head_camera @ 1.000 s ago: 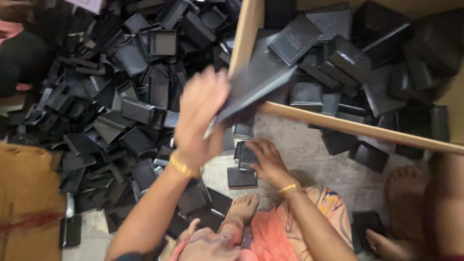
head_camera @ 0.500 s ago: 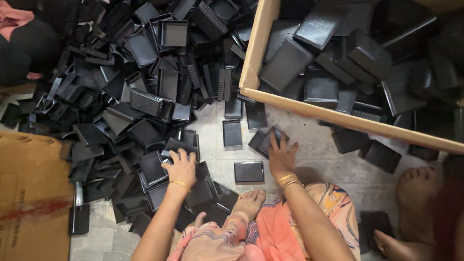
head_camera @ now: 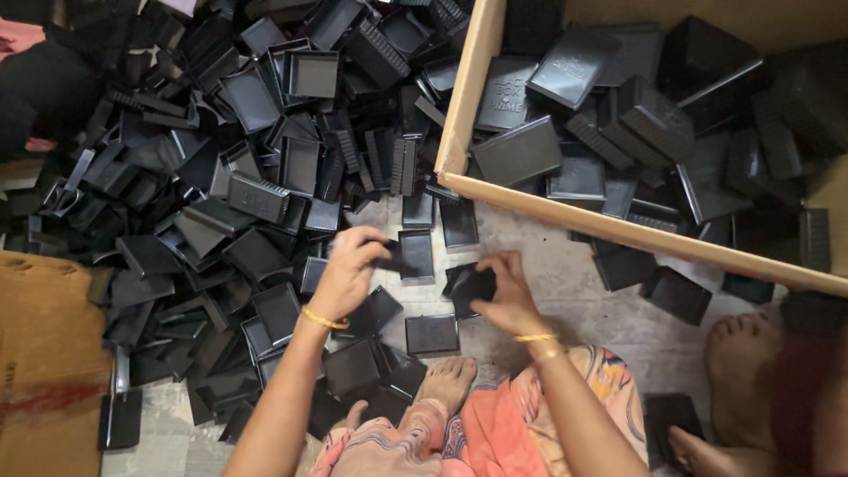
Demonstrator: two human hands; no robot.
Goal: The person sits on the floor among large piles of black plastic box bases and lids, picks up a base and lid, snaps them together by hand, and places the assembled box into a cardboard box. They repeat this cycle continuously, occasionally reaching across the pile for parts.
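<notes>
I sit on the floor in front of a big heap of black plastic box halves point(head_camera: 256, 203). My left hand point(head_camera: 349, 269) grips one black tray piece point(head_camera: 389, 258) at the heap's near edge. My right hand point(head_camera: 502, 291) closes around another black box piece point(head_camera: 473, 284) lifted just off the floor. Both wrists wear gold bangles. A loose black tray point(head_camera: 431, 334) lies on the floor between my hands, near my bare foot point(head_camera: 446, 382).
A large cardboard box point(head_camera: 618, 231) at the upper right holds several assembled black boxes. A flat cardboard sheet point(head_camera: 40, 353) lies at the left. Another person's bare foot point(head_camera: 738, 349) rests at the right. More black pieces are scattered across the concrete floor point(head_camera: 565, 300).
My left hand dropped from the cardboard box's edge down to the heap and took a tray piece. My right hand moved left and picked up a black piece off the floor.
</notes>
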